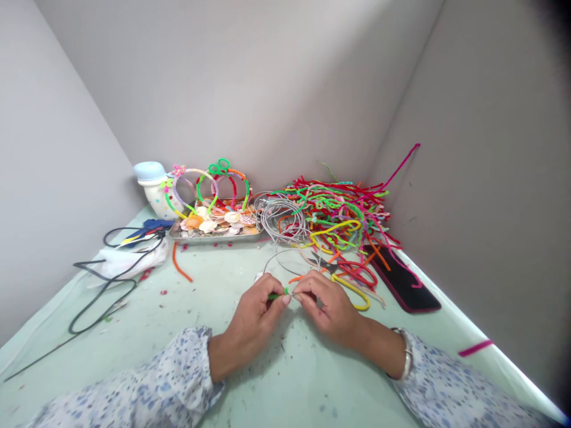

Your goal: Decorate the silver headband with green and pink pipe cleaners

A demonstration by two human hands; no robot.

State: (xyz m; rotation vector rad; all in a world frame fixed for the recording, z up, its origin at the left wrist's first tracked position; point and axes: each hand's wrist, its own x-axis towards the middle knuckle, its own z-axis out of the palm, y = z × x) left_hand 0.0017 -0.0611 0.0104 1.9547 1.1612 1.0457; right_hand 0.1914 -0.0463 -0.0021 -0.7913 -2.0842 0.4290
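Hands point(254, 315) point(328, 306) pinch green pipe cleaner point(278, 294); no legible writing.

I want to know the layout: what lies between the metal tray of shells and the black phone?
In the head view, between the tray and phone lie grey wire hoops and the pile of pipe cleaners.

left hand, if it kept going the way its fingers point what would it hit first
The left hand points right, pinching a green pipe cleaner. Almost at once it would meet the fingertips of the right hand, which close on the same piece; any gap between them is unclear.
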